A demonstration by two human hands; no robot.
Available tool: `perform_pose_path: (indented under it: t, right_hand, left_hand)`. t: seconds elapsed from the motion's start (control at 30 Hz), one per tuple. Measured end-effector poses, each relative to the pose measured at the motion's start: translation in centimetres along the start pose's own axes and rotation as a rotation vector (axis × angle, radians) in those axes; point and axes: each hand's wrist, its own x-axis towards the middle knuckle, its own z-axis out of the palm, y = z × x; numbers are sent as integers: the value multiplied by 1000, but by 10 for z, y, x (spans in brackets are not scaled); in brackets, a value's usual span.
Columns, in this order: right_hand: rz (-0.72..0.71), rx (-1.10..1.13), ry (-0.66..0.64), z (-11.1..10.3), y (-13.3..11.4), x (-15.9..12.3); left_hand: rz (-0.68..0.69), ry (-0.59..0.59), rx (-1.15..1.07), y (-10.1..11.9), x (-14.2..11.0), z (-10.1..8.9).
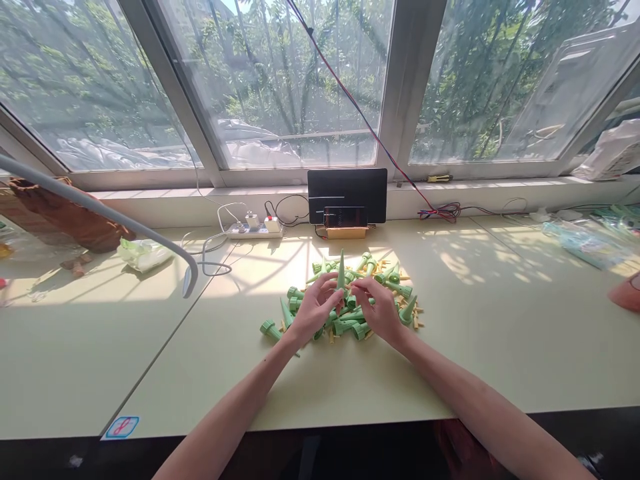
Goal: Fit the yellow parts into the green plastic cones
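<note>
My left hand (321,301) is closed around a green plastic watering spike (341,268), whose pointed end stands upright above the fingers. Close to its right, my right hand (377,303) is pinched, thumb against fingers; whatever lies between the fingertips is too small to make out. Beneath and around both hands spreads a pile of similar green spikes (345,327) with ribbed caps, some lying and some standing point up. Small yellow plastic pieces (417,311) are scattered among them, mostly along the right and back of the pile.
Behind the pile, a phone (345,217) leans before a black tablet (347,187). A power strip (255,231) with cables lies left of it. A grey curved lamp arm (125,223) reaches in from the left. Plastic bags (585,240) lie at the right, near another person's hand (625,291).
</note>
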Motion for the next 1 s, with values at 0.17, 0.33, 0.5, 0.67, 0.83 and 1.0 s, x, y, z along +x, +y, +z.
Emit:
perform_pose_path:
  t: [0.17, 0.33, 0.5, 0.67, 0.83, 1.0]
  right_hand:
    - [21, 18, 1, 1, 3, -1]
    - [17, 6, 4, 1, 2, 0]
    - [-3, 1, 11, 0, -2, 2]
    - [7, 3, -3, 2, 1, 1]
    - [13, -24, 8, 1, 2, 1]
    - [28, -20, 9, 1, 2, 1]
  left_hand:
    - [56, -4, 60, -3, -1, 0]
    - [81, 8, 96, -6, -1, 0]
    - [71, 62, 67, -4, 0, 0]
    - [69, 70, 55, -3, 0, 1]
    - [109, 44, 77, -8, 0, 3]
    - [141, 49, 162, -13, -2, 1]
